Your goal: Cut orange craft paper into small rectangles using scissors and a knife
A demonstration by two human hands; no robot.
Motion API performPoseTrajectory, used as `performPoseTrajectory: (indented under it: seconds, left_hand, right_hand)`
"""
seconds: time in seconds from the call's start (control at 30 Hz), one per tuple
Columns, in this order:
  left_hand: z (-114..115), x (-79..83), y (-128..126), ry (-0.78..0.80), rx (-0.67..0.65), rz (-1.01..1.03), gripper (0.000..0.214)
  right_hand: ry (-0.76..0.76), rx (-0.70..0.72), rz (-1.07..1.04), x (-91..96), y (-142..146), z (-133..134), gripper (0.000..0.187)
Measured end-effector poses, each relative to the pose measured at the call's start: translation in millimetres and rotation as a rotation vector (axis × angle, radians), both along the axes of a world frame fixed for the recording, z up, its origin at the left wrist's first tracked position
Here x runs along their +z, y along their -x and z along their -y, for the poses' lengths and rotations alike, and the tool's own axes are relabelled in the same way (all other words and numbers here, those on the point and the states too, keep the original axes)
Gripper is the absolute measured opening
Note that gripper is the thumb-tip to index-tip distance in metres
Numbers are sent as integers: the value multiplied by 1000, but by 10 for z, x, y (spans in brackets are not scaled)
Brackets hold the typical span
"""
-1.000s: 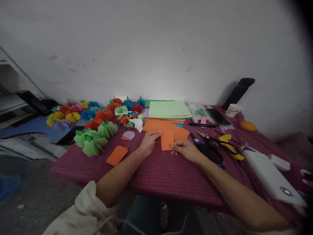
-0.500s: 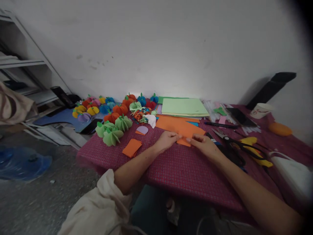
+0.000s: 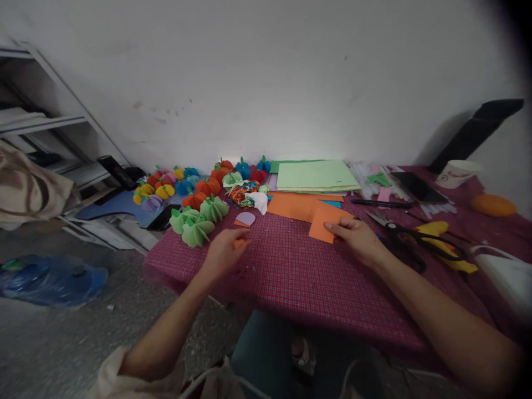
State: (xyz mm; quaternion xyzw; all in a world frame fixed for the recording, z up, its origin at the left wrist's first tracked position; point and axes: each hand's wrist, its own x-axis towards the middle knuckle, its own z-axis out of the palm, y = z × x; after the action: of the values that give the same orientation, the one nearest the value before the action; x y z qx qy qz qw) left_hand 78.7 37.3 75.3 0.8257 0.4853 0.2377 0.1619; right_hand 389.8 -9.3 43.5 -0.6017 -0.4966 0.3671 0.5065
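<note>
Your right hand [image 3: 358,237] holds the orange piece [image 3: 325,221] by its right edge, fingertips [image 3: 332,227] on top of the paper. The piece lies about midway along the table [image 3: 291,277], nearer the far edge than the near one. Its far corner overlaps the large orange sheet [image 3: 293,204].

Your left hand [image 3: 223,254] is out towards the table's left edge, with its fingers curled over a small orange slip [image 3: 240,243]. Most of the slip is hidden under them, so I cannot tell whether you have gripped it or are only touching it.

By the look of it, you are between pieces: one is parked under the right hand and the other is being gathered with the left. Getting the slip off the cloth calls for a fingertip under its edge, since it lies flat.

The orange piece also lies flat, with one corner pointing at the near edge. It looks almost square from here. Its long axis seems to run from near edge to far edge, leaning a little right, but that is not certain.

The green paper balls [image 3: 195,223] and a lilac half-round [image 3: 246,218] sit just beyond your left hand. The scissors [image 3: 409,238] lie just beside your right hand, towards the right edge.
</note>
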Motion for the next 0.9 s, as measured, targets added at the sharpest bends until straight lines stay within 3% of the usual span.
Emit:
performPoseTrajectory:
  seconds: [0.1,0.23,0.4,0.9]
  left_hand:
    - [-101,-20,386,-103,101,-306,38]
    - [-120,-184,540,-99,157,-529,44]
    - [-69,-280,503,-110,206,-543,42]
    - [-52,-159,415,12,296,-472,38]
  right_hand:
    - [48,70,-72,32,67,36,35]
    - [79,88,-37,41,95,47,37]
    - [79,112,17,17,90,40,38]
    - [57,131,94,-7,72,35,36]
